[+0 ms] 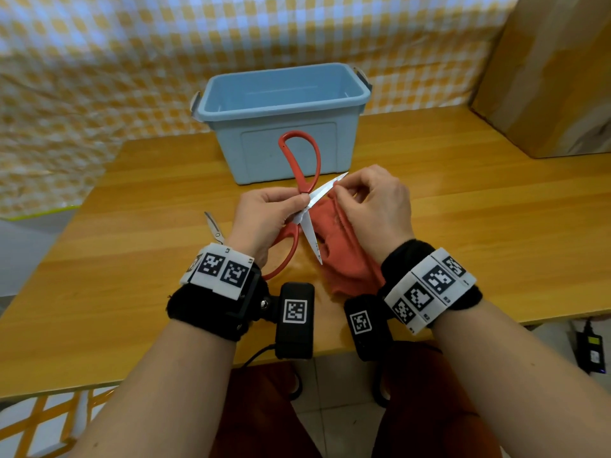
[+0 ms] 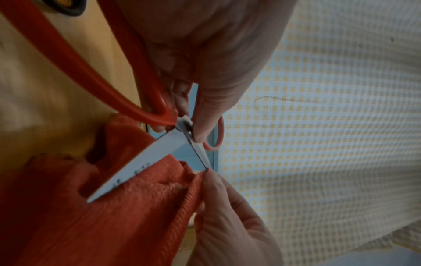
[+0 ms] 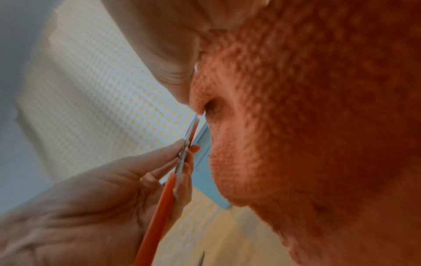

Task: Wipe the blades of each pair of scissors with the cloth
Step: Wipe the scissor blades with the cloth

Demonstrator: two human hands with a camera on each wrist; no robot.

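My left hand (image 1: 264,216) pinches the red-handled scissors (image 1: 302,166) at their pivot (image 2: 185,126), blades spread apart above the wooden table (image 1: 463,226). One blade (image 1: 325,190) points up and right, the other (image 1: 312,239) points down toward me. My right hand (image 1: 373,206) pinches the orange-red cloth (image 1: 344,249) around the upper blade near its tip. The cloth (image 2: 114,216) hangs below the blades and fills most of the right wrist view (image 3: 318,126). Left of my left wrist, a second, silver pair of scissors (image 1: 213,228) lies on the table, partly hidden.
A blue plastic bin (image 1: 284,117), with nothing visible inside, stands behind the hands. A cardboard box (image 1: 549,74) sits at the back right. A yellow checked sheet (image 1: 99,61) covers the wall behind. The table's front edge is close under my wrists.
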